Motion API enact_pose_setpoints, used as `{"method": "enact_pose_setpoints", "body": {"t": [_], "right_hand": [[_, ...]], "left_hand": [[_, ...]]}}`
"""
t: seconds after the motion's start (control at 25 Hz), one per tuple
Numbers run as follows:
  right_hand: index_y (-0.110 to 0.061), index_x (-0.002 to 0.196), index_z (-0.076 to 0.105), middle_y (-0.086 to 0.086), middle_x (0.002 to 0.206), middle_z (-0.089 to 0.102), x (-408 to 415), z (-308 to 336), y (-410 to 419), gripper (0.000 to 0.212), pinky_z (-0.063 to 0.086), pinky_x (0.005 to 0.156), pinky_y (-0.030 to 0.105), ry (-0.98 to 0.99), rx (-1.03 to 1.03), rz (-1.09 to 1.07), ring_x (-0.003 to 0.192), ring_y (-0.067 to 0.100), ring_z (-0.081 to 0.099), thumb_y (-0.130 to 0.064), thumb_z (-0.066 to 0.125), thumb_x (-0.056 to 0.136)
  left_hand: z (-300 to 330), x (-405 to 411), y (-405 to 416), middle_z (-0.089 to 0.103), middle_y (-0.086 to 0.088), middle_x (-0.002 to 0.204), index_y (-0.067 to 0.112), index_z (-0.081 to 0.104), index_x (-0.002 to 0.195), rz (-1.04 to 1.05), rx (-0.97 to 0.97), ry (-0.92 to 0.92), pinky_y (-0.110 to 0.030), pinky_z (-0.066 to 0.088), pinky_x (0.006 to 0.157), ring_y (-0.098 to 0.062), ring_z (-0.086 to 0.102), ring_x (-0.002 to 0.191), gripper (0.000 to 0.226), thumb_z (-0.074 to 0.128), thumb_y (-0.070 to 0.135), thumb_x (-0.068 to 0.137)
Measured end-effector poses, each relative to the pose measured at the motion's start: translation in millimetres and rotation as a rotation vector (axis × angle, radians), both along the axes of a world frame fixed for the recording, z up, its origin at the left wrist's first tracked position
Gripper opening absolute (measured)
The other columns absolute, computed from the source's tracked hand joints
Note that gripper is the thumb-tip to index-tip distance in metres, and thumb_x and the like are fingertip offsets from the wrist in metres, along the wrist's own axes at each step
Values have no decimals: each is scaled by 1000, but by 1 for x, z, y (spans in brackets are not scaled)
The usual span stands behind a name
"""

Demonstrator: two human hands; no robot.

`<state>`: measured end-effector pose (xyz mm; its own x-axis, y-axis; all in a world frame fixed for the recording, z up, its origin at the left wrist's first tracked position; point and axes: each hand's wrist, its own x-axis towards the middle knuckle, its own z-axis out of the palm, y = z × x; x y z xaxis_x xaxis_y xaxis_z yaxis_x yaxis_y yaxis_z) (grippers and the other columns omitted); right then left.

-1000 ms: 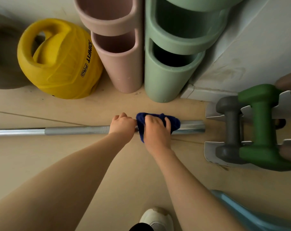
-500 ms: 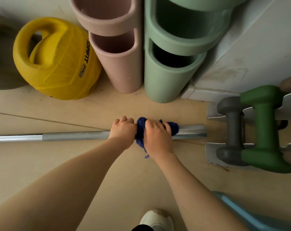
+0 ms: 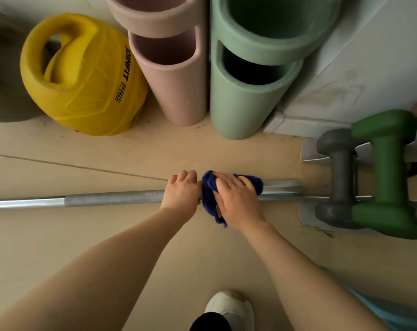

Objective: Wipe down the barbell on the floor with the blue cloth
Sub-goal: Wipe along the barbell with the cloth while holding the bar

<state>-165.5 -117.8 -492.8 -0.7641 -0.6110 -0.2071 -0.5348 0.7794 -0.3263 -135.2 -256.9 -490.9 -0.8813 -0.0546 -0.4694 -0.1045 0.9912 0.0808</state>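
Fingers of right hand (image 3: 238,201) clasp blue cloth (image 3: 208,199) around barbell (image 3: 107,199); left hand (image 3: 182,191) grips bar; long left stretch apparently unwiped.

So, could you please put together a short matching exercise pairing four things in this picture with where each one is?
Things:
1. blue cloth
2. left hand
3. yellow ball
4. green dumbbell

Places:
A. far left, by the pink tube
B. wrapped over the barbell, under the right hand
C. on the white rack at the right edge
D. gripping the bare bar just left of the cloth

Pairs: 1-B, 2-D, 3-A, 4-C
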Motion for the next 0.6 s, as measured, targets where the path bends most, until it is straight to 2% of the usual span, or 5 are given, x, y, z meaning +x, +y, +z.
{"method": "enact_pose_setpoints", "body": {"t": [0.2, 0.24, 0.44, 0.52, 0.6], "right_hand": [[-6, 108, 52, 18, 105, 66, -45, 6, -22, 32, 42, 81, 40, -314, 40, -390, 98, 36, 61, -26, 28, 101], [-5, 108, 51, 20, 104, 67, -50, 6, -14, 32, 43, 81, 41, -291, 71, -454, 98, 37, 61, -26, 29, 101], [-3, 85, 57, 17, 77, 68, -32, -6, 56, 22, 46, 86, 45, 234, 94, -693, 78, 35, 66, -15, 40, 91], [-6, 82, 60, 15, 82, 70, -12, -11, 38, 15, 44, 94, 52, 283, 28, -732, 88, 34, 67, -15, 48, 83], [-13, 96, 60, 8, 102, 71, 17, -19, 17, 24, 37, 101, 51, 282, 2, -508, 105, 31, 63, -23, 47, 78]], "left_hand": [[5, 0, 0, 48, -6, 117, 19, 53, 122, 11, -14, 30, -33, 35, 97, -28, 43, 113, 32, 53, 17, 90], [5, -1, -1, 48, -6, 118, 20, 53, 122, -2, -8, 33, -33, 35, 97, -27, 42, 114, 31, 52, 17, 91], [2, 4, -2, 47, -5, 116, 19, 55, 117, -11, -4, 49, -33, 35, 91, -27, 43, 111, 26, 50, 17, 92], [1, 5, 0, 47, -5, 116, 18, 56, 116, -12, -1, 38, -33, 35, 91, -27, 43, 111, 25, 51, 16, 91], [1, 4, 0, 47, -4, 114, 19, 56, 115, -8, -5, 37, -32, 35, 91, -26, 42, 110, 25, 52, 16, 91]]}}
